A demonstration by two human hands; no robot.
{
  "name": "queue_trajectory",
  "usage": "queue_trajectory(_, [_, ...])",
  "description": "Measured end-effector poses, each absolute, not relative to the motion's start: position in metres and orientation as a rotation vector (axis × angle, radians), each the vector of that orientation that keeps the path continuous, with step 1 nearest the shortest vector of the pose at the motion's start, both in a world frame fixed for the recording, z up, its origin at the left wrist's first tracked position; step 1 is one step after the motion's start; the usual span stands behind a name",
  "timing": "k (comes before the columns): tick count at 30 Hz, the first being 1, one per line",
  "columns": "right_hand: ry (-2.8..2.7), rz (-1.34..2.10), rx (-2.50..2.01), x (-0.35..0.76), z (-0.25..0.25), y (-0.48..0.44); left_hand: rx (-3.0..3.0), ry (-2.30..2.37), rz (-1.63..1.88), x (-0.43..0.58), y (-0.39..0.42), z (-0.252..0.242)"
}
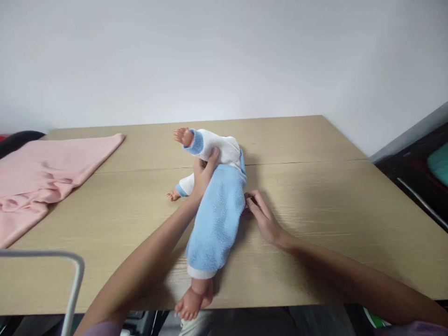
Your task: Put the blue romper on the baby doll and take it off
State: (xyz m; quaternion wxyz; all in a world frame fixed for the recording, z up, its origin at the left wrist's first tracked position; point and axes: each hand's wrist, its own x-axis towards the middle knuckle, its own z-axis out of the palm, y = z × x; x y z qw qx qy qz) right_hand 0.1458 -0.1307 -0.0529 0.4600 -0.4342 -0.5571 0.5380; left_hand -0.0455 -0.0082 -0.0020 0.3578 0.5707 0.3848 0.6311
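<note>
A baby doll in a light blue fleece top and white trousers with blue cuffs lies on the wooden table, bare feet toward the far side, one arm hanging over the near edge. My left hand is closed on the white trousers at the doll's hip, thumb on top. My right hand rests beside the doll's right flank, fingers pinched at the edge of the blue top.
A pink cloth lies spread on the table's far left. A grey metal rail crosses the near left corner. A dark piece of furniture with a teal item stands to the right of the table.
</note>
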Motion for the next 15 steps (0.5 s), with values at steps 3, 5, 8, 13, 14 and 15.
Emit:
queue_trajectory(3, [-1.289,1.381,-1.049,0.152,-0.048,-0.128,1.409,1.02,1.599,-0.038,-0.016,-0.001])
queue_trajectory(5, [-1.203,1.435,-1.038,0.159,-0.044,-0.126,1.458,1.04,1.569,-0.033,-0.023,0.001])
queue_trajectory(8, [-1.11,1.511,-1.03,0.171,-0.038,-0.126,1.603,1.064,1.524,-0.027,-0.028,0.002])
queue_trajectory(13, [-1.028,1.687,-1.003,0.189,-0.031,-0.123,1.96,1.007,1.444,-0.022,-0.03,0.0])
queue_trajectory(14, [-1.001,1.719,-1.001,0.191,-0.031,-0.121,2.062,0.974,1.42,-0.022,-0.031,0.001])
queue_trajectory(15, [-0.969,1.753,-0.998,0.194,-0.031,-0.118,2.159,0.939,1.387,-0.021,-0.034,0.003])
